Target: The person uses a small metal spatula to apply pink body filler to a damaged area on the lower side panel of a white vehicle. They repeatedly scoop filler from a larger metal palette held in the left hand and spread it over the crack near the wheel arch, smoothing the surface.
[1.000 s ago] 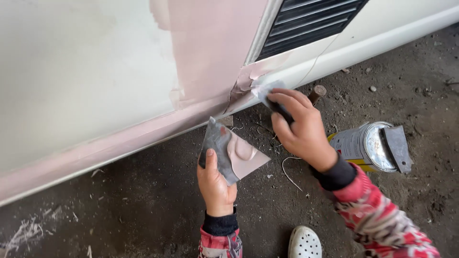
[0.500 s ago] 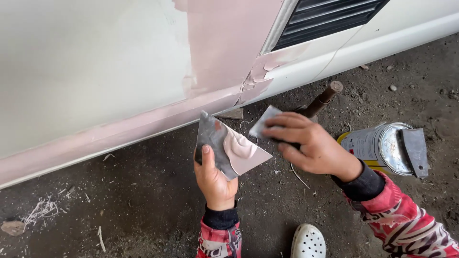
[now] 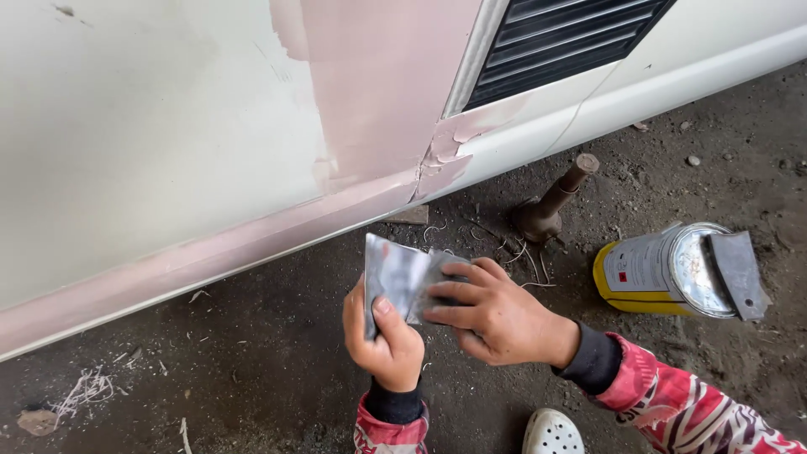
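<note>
My left hand [image 3: 385, 339] grips a flat metal plate [image 3: 388, 273] by its lower edge and holds it upright above the dirt floor. My right hand [image 3: 492, 313] holds a small metal spreader blade [image 3: 436, 267] pressed against the plate's face. Both hands are just below the white vehicle body panel [image 3: 151, 143]. A wide patch of pink filler [image 3: 378, 92] covers the panel and runs along its lower sill [image 3: 210, 252]. A black louvred vent [image 3: 563, 42] sits in the panel to the upper right.
A yellow tin [image 3: 639, 271] lies on its side at the right, with a metal scraper [image 3: 740, 273] resting on its lid. A rusty metal stand [image 3: 551, 206] rises from the floor under the sill. A white perforated shoe [image 3: 551, 433] shows at the bottom edge.
My right hand has come down from the panel's lower edge to the plate in my left hand. The plate now stands more upright, and the spreader lies against it.
</note>
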